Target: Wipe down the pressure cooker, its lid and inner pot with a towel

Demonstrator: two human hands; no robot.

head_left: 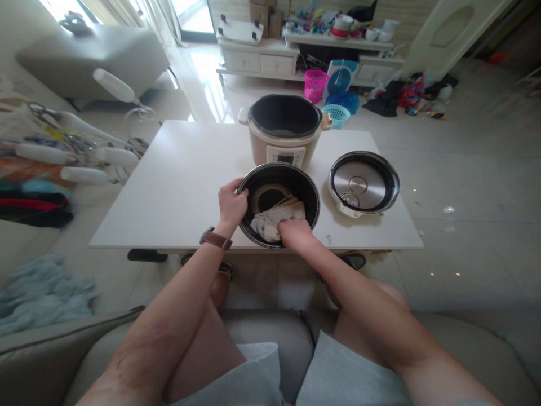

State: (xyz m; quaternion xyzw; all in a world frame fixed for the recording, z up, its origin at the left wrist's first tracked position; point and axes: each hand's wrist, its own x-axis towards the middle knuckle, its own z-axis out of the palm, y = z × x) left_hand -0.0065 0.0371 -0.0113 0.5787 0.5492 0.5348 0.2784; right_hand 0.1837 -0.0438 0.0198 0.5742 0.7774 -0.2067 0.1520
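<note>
A dark round inner pot (pixel 313 194) is tipped toward me at the near edge of the white table. My left hand (pixel 232 204) grips its rim on the left side, fingers closed over the edge. Inside the pot, my right hand (pixel 295 232) is closed on a pale, crumpled cloth (pixel 276 219) that lies against the wall nearest me. Just behind the pot stands the beige electric pressure cooker body (pixel 260 144), open at the top, with a control panel on its front. Its round lid (pixel 367 179) rests upside down to the right, metal inside facing up.
The white table (pixel 169 186) has its front edge just before my knees. I sit on a grey sofa (pixel 270 332). Beyond the table are a pink basket (pixel 316 84), a light blue basket (pixel 337 114) and a white cabinet (pixel 262 61). A metal rack with white handles (pixel 114 84) stands at the left.
</note>
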